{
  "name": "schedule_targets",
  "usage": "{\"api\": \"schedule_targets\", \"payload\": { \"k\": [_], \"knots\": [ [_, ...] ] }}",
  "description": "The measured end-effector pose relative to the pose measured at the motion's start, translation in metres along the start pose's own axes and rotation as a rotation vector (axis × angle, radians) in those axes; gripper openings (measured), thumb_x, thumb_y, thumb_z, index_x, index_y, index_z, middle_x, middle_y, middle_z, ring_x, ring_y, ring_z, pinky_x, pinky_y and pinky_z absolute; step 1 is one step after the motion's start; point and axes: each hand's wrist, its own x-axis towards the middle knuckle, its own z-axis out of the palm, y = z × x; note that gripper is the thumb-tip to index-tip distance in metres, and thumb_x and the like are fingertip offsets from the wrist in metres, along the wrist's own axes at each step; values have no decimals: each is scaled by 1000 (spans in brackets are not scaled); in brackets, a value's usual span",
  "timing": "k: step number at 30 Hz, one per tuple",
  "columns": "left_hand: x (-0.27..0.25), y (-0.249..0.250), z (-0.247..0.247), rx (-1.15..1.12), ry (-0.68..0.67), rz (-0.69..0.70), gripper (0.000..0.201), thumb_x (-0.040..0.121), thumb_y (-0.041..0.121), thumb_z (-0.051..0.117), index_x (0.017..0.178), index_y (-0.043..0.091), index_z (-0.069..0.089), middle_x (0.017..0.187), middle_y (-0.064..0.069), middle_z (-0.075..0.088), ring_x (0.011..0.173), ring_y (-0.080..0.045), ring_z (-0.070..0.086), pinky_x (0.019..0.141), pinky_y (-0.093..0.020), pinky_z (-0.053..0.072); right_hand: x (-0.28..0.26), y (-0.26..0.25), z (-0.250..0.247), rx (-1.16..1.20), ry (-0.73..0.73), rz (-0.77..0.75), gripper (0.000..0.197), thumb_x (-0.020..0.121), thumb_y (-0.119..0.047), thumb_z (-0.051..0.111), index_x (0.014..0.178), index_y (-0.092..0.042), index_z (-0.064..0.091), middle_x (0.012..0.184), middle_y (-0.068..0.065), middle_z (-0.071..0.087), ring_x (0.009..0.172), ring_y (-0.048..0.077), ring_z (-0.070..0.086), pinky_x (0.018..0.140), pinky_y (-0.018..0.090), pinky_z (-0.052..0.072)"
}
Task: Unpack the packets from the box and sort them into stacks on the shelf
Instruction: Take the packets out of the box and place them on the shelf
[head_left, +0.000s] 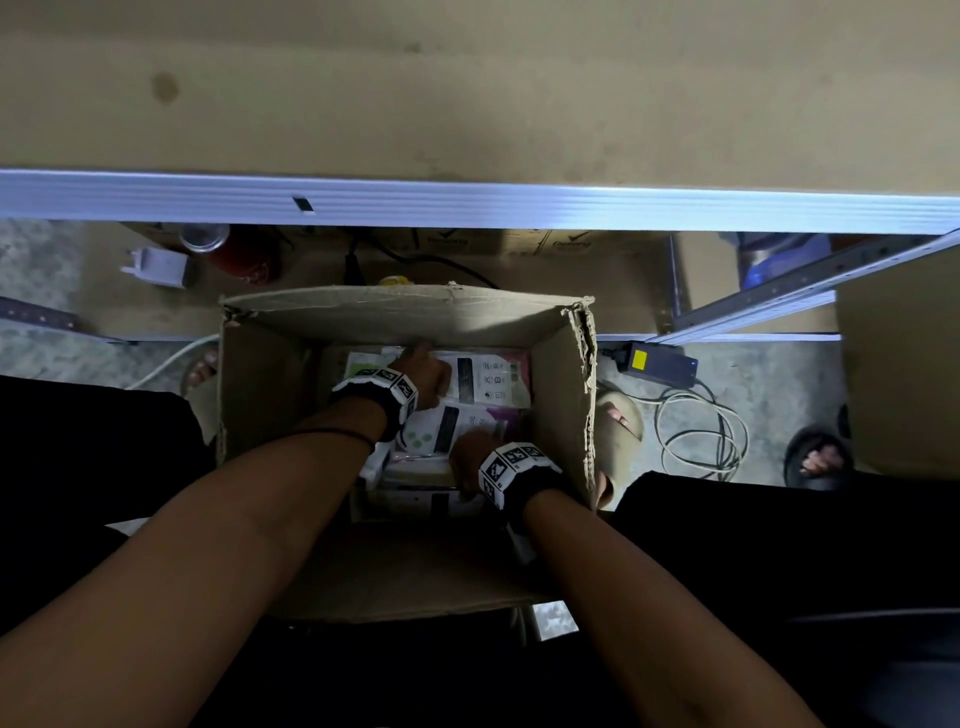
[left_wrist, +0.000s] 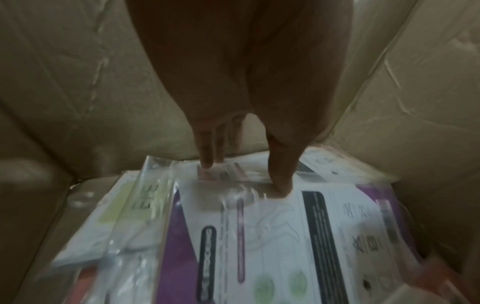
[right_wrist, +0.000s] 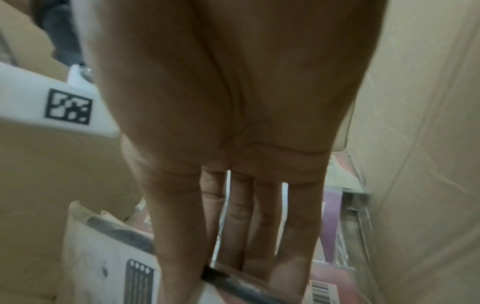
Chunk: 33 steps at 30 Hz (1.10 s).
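The left hand's (head_left: 423, 376) grip is pinched on a purple-and-white plastic-wrapped packet (left_wrist: 272, 236) at 12 o'clock inside the open brown cardboard box (head_left: 270, 384). The right hand's (head_left: 470, 454) straight fingers (right_wrist: 239, 226) are laid on packets at 5 o'clock.

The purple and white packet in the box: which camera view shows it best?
The left wrist view: the purple and white packet fills it, under the left hand. In the head view it is small and half hidden. The right wrist view shows only a purple edge.
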Motion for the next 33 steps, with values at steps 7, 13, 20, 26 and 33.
{"api": "schedule_targets", "payload": {
  "k": [7,13,20,26,33],
  "knots": [
    [-5,-1,-6,92,50,-13,9,83,23,75,90,22,69,130,-7,50,131,-35,37,110,-43,35,-4,-2,-3,28,-14,34,69,81,-19,81,137,3,49,144,21,46,132,37,47,106,48,46],
    [-23,-1,-6,36,259,4,14,83,2,64,87,14,69,116,-9,57,104,-31,62,91,-43,50,-14,-4,-8,68,27,39,68,83,-16,78,140,5,46,147,22,45,135,35,45,110,42,39],
    [-45,2,-8,-63,266,1,13,89,7,57,90,18,64,96,-3,69,81,-20,67,69,-31,53,-33,-15,-23,85,102,29,41,90,-5,66,130,3,57,138,21,54,128,34,53,104,39,45],
    [-73,12,-22,-213,295,8,9,87,15,55,82,21,59,78,1,69,64,-12,62,54,-25,47,-64,-28,-33,27,250,20,41,89,-6,67,128,0,58,133,19,58,122,34,58,101,46,50],
    [-119,28,-61,-157,422,74,9,88,14,55,91,16,64,78,-5,72,74,-25,66,67,-30,49,-111,-39,-57,-62,438,-9,33,92,-6,62,124,0,61,135,17,59,126,30,56,103,36,44]
  ]
}}
